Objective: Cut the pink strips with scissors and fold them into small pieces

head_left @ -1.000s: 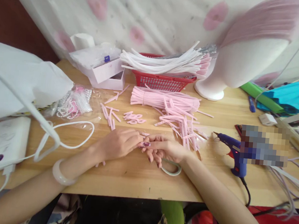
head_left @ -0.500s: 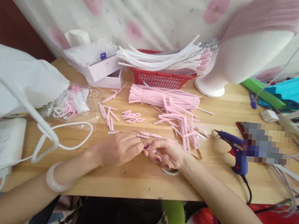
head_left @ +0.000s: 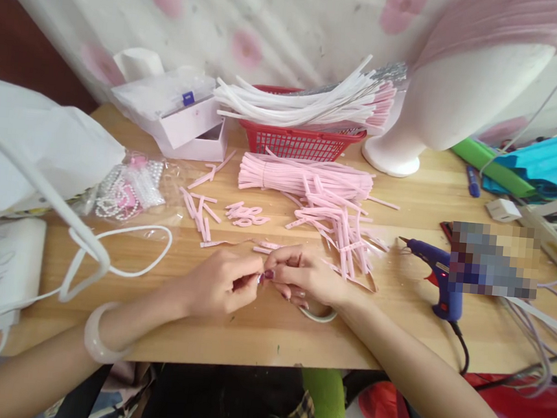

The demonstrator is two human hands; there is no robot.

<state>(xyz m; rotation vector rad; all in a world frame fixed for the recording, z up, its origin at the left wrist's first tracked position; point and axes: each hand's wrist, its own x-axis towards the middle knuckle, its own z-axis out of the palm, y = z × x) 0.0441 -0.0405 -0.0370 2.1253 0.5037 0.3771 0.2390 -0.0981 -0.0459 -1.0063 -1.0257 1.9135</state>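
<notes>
My left hand [head_left: 221,282] and my right hand [head_left: 309,277] meet fingertip to fingertip just above the table's front part. Both are closed in a pinch, and whatever lies between the fingertips is too small and covered to make out. Behind them is a tape measure [head_left: 266,244], partly hidden by the hands. Small looped pink pipe-cleaner pieces [head_left: 246,215] sit beyond my fingers, with short cut pieces [head_left: 200,214] to their left. Bent pink pipe cleaners [head_left: 342,231] are heaped to the right. Under my right wrist shows part of a pale ring [head_left: 321,317].
A bundle of pink pipe cleaners [head_left: 291,175] lies before a red basket [head_left: 296,144] of white ones. A blue glue gun [head_left: 432,265] lies right, near a white mannequin head [head_left: 468,102]. At left are bagged beads [head_left: 131,186], a power bank [head_left: 3,269] and a white cable [head_left: 131,274].
My right hand has turned from palm-up to more back-up, its fingers curling in. The left hand has shifted slightly left and opened its grip a little, its fingertips still at the right's.
</notes>
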